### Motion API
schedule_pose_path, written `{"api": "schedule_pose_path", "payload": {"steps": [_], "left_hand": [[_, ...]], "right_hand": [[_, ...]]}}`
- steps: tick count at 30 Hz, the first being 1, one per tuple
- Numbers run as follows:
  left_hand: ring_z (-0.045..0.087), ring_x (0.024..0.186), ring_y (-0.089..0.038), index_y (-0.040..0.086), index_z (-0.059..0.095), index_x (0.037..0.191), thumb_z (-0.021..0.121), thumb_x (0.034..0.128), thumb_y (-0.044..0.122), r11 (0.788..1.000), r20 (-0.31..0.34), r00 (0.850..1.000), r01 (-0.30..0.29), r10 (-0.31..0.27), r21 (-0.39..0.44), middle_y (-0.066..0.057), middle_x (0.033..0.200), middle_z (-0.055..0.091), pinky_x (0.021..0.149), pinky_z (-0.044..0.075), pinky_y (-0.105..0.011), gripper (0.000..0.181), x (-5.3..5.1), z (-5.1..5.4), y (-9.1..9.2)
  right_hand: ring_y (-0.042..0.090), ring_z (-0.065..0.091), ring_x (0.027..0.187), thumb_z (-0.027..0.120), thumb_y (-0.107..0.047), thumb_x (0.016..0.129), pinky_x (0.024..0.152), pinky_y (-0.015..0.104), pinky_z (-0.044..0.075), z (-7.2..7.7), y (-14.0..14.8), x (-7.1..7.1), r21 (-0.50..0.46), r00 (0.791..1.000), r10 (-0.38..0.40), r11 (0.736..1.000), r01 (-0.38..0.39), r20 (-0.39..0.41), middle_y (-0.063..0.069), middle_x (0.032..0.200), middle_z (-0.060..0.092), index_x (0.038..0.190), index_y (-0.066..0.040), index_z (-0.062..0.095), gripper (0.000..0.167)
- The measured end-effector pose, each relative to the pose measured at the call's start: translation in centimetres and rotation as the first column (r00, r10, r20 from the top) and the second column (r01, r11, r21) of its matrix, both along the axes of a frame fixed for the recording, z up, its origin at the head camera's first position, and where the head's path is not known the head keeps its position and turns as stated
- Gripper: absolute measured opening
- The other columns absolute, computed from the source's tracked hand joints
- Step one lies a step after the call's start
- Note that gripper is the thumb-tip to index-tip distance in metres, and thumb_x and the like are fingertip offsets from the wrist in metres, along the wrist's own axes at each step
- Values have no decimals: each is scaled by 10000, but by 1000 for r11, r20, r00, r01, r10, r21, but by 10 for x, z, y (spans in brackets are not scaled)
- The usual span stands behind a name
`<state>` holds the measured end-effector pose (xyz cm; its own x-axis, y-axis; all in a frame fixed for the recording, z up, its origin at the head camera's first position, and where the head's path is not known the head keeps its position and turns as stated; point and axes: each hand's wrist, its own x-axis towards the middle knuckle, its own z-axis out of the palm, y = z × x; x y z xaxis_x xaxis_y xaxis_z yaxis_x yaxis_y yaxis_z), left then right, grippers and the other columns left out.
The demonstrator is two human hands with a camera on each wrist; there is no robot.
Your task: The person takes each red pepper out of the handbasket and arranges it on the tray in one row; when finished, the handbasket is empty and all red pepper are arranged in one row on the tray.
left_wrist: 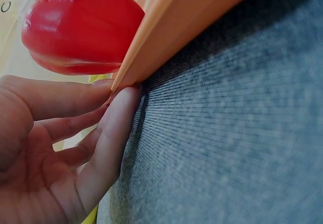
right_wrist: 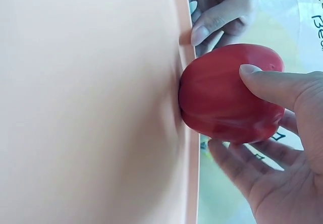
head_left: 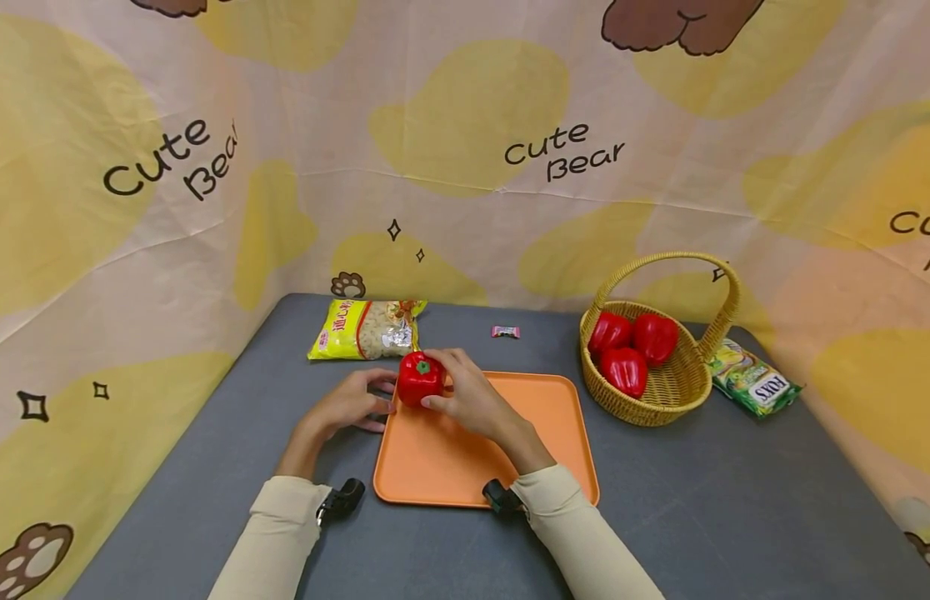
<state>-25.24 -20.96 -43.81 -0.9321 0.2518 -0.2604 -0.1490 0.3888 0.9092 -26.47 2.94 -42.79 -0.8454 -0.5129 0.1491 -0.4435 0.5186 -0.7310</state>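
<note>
A red bell pepper with a green stem is at the back left corner of the orange tray. My right hand grips the pepper between thumb and fingers; in the right wrist view its base meets the tray near the rim. My left hand is at the tray's left edge, and in the left wrist view the thumb and a finger of that hand pinch the rim, just beside the pepper.
A wicker basket holding three red peppers stands right of the tray, with a green packet beside it. Behind the tray lie a yellow bag and a small pink packet.
</note>
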Motion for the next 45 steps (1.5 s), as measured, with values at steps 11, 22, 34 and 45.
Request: {"api": "schedule_pose_path", "payload": {"steps": [11,22,34,45], "left_hand": [[687,1006,-266,-22,483,1533,658,948,23,999,11,1000,-24,24,-21,-251,1397,563,761,672,-396,612,1,0,0],[680,1019,-266,-51,457,1544,636,950,23,1000,-4,1000,-3,3,2,-267,1407,540,761,673,-422,625,1,0,1],[688,1022,-266,-44,459,1545,639,948,27,1000,7,1000,-12,12,-11,-268,1415,545,758,673,-411,627,0,-1,0],[684,1041,-279,-36,458,1547,645,955,40,1000,5,1000,-9,9,-14,-267,1423,539,767,672,-411,626,-1,-2,0]], "right_hand": [[324,480,1395,846,-195,909,1096,523,544,7,4,7,27,1000,-7,1000,8,-29,122,1543,472,1591,-141,454,788],[354,539,1348,828,-176,933,1093,528,534,20,39,13,29,992,8,1000,-4,-124,113,1530,498,1579,-139,485,732],[359,658,1155,837,-101,908,943,555,610,25,99,16,-46,962,-23,999,11,-274,109,1377,632,1405,-88,658,528],[280,681,1130,837,-61,895,923,518,624,34,145,17,-83,945,-129,991,109,-302,100,1247,709,1331,-67,710,454]]}}
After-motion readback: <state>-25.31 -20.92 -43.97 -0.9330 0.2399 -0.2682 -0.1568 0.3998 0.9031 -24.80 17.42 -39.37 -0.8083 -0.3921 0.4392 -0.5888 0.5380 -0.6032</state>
